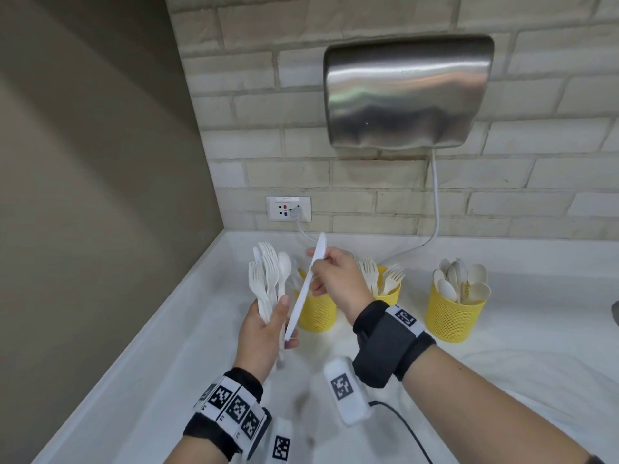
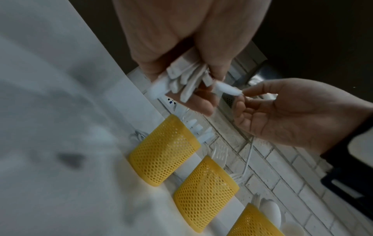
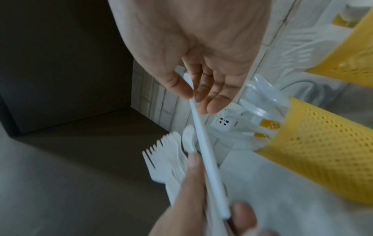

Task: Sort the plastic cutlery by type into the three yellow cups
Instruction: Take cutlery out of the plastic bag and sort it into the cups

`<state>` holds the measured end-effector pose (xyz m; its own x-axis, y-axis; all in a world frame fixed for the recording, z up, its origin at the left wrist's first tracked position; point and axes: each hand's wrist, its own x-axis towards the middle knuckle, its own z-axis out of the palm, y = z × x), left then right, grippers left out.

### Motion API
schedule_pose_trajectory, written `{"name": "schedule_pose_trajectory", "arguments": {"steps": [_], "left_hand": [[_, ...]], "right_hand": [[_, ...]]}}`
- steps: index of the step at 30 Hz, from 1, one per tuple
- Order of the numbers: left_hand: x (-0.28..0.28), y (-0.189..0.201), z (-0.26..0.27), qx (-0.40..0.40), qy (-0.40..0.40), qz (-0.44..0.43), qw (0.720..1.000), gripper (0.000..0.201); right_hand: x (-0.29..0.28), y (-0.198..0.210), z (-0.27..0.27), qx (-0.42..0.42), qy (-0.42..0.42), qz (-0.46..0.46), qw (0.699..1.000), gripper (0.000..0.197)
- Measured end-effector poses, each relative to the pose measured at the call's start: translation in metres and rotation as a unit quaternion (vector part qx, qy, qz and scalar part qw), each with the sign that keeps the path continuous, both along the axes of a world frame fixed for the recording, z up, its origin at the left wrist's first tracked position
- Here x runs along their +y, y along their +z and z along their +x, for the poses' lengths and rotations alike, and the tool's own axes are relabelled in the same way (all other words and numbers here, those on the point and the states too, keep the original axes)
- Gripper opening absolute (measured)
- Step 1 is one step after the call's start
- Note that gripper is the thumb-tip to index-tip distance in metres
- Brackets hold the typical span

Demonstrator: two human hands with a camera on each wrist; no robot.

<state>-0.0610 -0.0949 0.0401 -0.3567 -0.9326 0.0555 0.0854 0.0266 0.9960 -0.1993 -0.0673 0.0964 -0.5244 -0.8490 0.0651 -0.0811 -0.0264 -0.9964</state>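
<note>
Nearest, left hand (image 1: pixel 268 329) raised left of the left yellow cup (image 1: pixel 316 308), fingers curled round a bundle of forks and a spoon (image 1: pixel 268 279) – tines up. Above that cup, right hand (image 1: pixel 335 279), palm down, pinching a knife (image 1: pixel 306 286) by thumb and fingertips – its lower end touching the left hand's fingers

The right hand (image 3: pixel 201 67) pinched a long white plastic knife (image 3: pixel 203 146), apparently, between thumb and fingers; the left hand (image 3: pixel 193 199) held white plastic forks (image 3: pixel 161 159) beside a yellow perforated plastic cup (image 3: pixel 322 151).
</note>
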Motion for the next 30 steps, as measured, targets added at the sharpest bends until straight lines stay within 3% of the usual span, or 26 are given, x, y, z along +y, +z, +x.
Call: {"name": "schedule_pose_trajectory", "arguments": {"steps": [3,5,10,13,15,18,20,22,24,26,30], "left_hand": [[-0.007,-0.005,0.005,-0.001,0.02,-0.008,1.0,0.021],[-0.009,-0.009,0.007,-0.005,0.02,-0.013,1.0,0.021],[-0.01,-0.017,0.006,-0.028,-0.008,-0.057,0.998,0.03],[-0.009,-0.02,0.006,-0.055,-0.021,-0.099,0.993,0.032],[-0.01,-0.022,0.006,-0.097,-0.023,-0.129,0.987,0.032],[-0.013,-0.026,0.008,-0.15,-0.024,-0.158,0.976,0.031],[-0.013,-0.029,0.01,-0.174,-0.022,-0.181,0.968,0.029],[-0.012,-0.03,0.012,-0.191,-0.021,-0.199,0.961,0.033],[-0.011,-0.03,0.013,-0.2,-0.017,-0.211,0.957,0.036],[-0.011,-0.029,0.014,-0.202,-0.015,-0.216,0.955,0.037],[-0.007,-0.024,0.018,-0.221,-0.025,-0.238,0.945,0.044]], "right_hand": [[-0.006,0.015,-0.015,0.011,-0.078,-0.057,0.995,0.021],[-0.014,0.016,-0.024,0.091,-0.12,-0.067,0.986,0.02],[-0.025,-0.017,-0.031,0.32,-0.08,0.062,0.942,0.021],[-0.025,-0.031,-0.033,0.334,-0.024,0.143,0.931,0.019],[-0.022,-0.027,-0.032,0.325,-0.004,0.149,0.934,0.023],[-0.018,-0.01,-0.025,0.326,-0.029,0.082,0.942,0.046],[-0.015,0.005,-0.018,0.317,-0.053,-0.001,0.947,0.046],[-0.009,0.021,-0.012,0.279,0.006,-0.049,0.959,0.038],[0.0,0.034,-0.008,0.255,0.129,-0.03,0.958,0.032],[0.005,0.037,-0.006,0.318,0.198,0.02,0.927,0.032],[0.009,0.036,-0.008,0.415,0.203,0.075,0.883,0.025]]}}
